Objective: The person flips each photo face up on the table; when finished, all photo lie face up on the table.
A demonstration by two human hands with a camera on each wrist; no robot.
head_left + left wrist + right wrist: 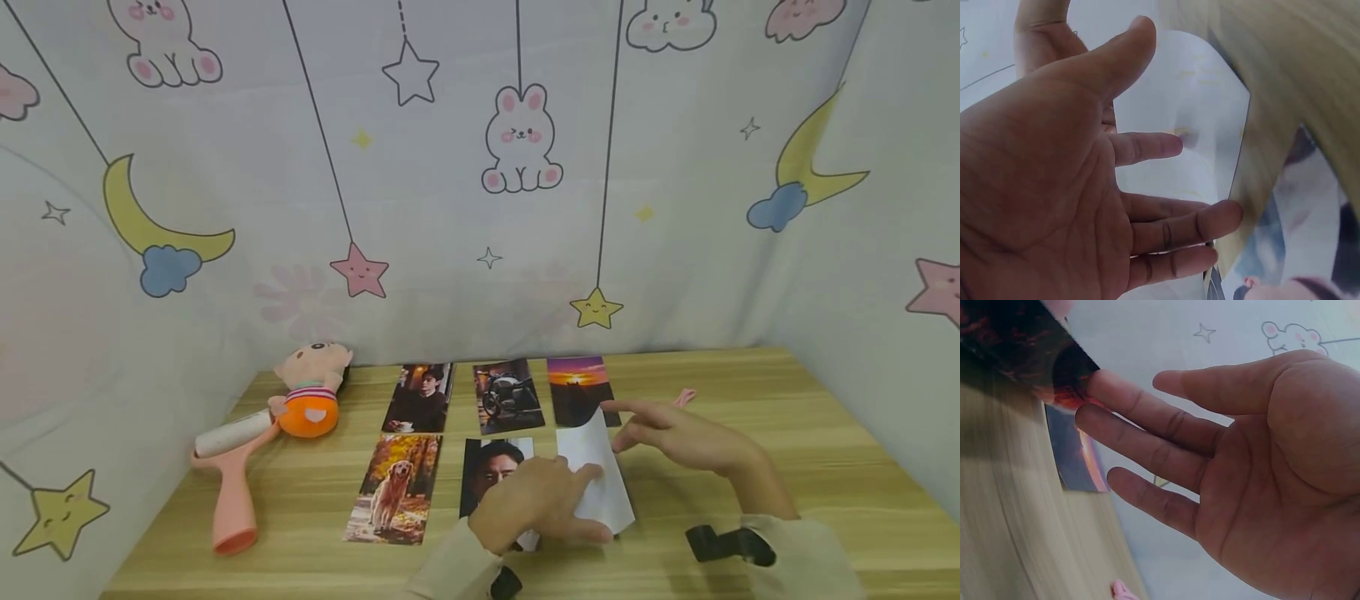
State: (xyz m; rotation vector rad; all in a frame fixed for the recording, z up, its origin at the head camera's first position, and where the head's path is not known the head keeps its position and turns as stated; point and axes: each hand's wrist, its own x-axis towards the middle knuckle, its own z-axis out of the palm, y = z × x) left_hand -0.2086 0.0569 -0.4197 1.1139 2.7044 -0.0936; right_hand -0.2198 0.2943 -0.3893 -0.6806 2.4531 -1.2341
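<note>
A photo card with its white back up (588, 450) stands lifted and bent at the right end of the front row. In the right wrist view its dark, red-toned printed side shows. My left hand (540, 504) reaches over it from the left, one extended fingertip touching the white back, thumb apart. At the card's far right corner, my right hand (682, 437) touches the edge with straight fingertips, thumb separate. Partly covered by my left hand lies a portrait card (474, 467). Behind the lifted card is a sunset card (581, 382), its lower part overlapped in the head view.
A motorcycle card (506, 396), a card of a seated person (420, 400) and a dog card (393, 492) lie leftward. Beyond them are a plush toy (311, 392) and a pink lint roller (234, 500). A small pink item (685, 397) lies behind my right hand.
</note>
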